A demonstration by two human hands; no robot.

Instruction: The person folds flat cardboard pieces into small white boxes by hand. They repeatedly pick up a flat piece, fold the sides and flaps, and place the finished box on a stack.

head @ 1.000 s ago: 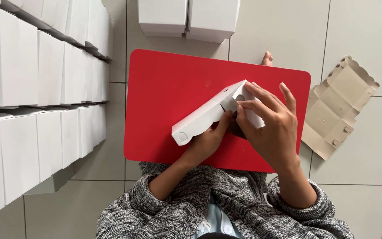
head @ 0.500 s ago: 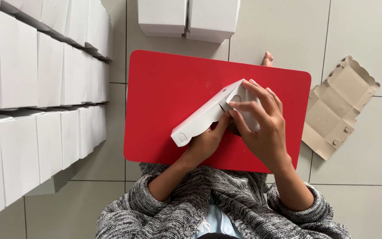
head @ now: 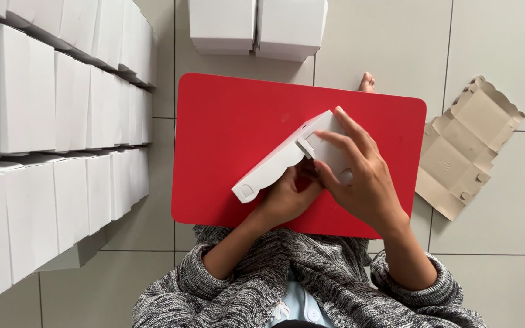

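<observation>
A half-folded white cardboard box [head: 277,161] stood tilted over the middle of a red board [head: 226,133], its scalloped long edge toward the person and one end lifted. The right hand [head: 360,176] lay spread over the raised end, its fingers [head: 350,127] pressing down on the panel and on a small tab at the corner, so they were closed against the box rather than curled round it. The left hand [head: 287,197] sat underneath and behind the scalloped edge, propping the box from below; how its fingers were set could not be told, because the box and the other hand hid most of them.

The red board served as the surface, resting over the lap of the person in a grey knitted cardigan [head: 214,285]. A bare toe [head: 367,81] showed past its far edge. To the right, on the tiled floor [head: 384,42], lay a flat unfolded brown box blank [head: 466,152]. Two finished white boxes [head: 256,27] stood just beyond the board, and rows of stacked white boxes [head: 50,121] filled the left side.

The likely trouble was the tab: pressed at an angle, it could buckle or tear instead of seating. With the box propped only from beneath, it could also slip sideways and spring open.
</observation>
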